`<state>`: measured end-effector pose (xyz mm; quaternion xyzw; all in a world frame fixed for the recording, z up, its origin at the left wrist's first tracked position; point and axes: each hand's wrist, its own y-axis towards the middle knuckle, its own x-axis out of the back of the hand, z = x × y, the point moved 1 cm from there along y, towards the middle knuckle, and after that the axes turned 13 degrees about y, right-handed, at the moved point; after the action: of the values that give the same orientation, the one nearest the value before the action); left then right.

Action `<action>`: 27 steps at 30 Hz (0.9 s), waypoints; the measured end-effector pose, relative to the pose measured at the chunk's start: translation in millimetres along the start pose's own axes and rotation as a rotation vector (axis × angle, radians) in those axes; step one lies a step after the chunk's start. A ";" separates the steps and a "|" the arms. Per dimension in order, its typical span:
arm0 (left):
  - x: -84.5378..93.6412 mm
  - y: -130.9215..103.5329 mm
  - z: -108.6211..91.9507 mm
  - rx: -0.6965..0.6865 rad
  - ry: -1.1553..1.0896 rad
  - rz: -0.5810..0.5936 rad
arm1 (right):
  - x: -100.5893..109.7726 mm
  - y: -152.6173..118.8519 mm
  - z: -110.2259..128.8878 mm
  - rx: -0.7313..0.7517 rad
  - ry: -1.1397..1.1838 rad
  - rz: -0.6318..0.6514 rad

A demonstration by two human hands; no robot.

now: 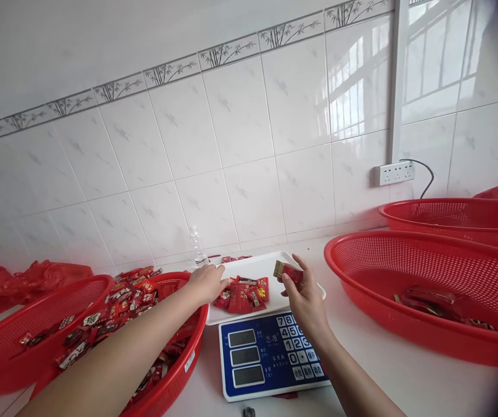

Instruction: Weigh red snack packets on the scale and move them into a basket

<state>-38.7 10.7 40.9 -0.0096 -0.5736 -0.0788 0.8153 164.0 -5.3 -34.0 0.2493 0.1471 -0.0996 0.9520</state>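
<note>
My right hand point(303, 292) grips a small red packet with a gold end point(290, 272) above the right side of the white scale tray point(275, 260). Over the tray's left edge is my left hand point(207, 284), its fingertips bent toward a pile of red packets point(244, 294) lying in the tray; whether it holds anything is hidden. The blue scale panel point(270, 356) with number keys and three grey displays sits in front of the tray. Under my left forearm, a red basket point(199, 336) is heaped with red packets.
Another red basket point(101, 284) stands at the left, near red plastic bags point(44, 278). Two red baskets point(362, 249) are at the right, the nearer holding some packets. A clear bottle point(197, 249) stands behind the tray. A power strip point(394, 174) is on the tiled wall.
</note>
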 end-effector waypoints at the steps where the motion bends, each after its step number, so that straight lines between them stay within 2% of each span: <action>1: 0.4 -2.5 0.8 0.006 0.046 0.027 | -0.4 -0.3 -0.9 0.015 -0.015 0.011; 5: 0.3 -6.6 -1.2 -0.034 0.044 0.095 | -1.6 0.0 -4.2 0.043 -0.038 0.032; 10: -8.2 -0.7 -4.4 -0.096 -0.148 0.138 | -1.7 0.3 -5.8 0.059 -0.048 0.038; 17: -17.5 13.3 -20.1 -0.113 -0.507 0.101 | -2.6 -0.5 -6.8 0.054 -0.047 0.050; 22: -17.9 17.4 -45.8 -0.176 -0.432 0.204 | -2.4 -2.1 -6.1 0.046 -0.047 0.057; 24: -18.3 17.5 -55.5 -0.178 -0.369 0.181 | -1.8 -2.6 -5.6 0.040 -0.046 0.057; 27: -19.8 18.0 -64.5 -0.163 -0.318 0.069 | -1.5 -3.1 -5.0 0.036 -0.048 0.058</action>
<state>17.5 23.9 1.7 -0.1079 -0.6863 -0.0944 0.7130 160.6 -5.3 -39.1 0.2682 0.1150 -0.0805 0.9531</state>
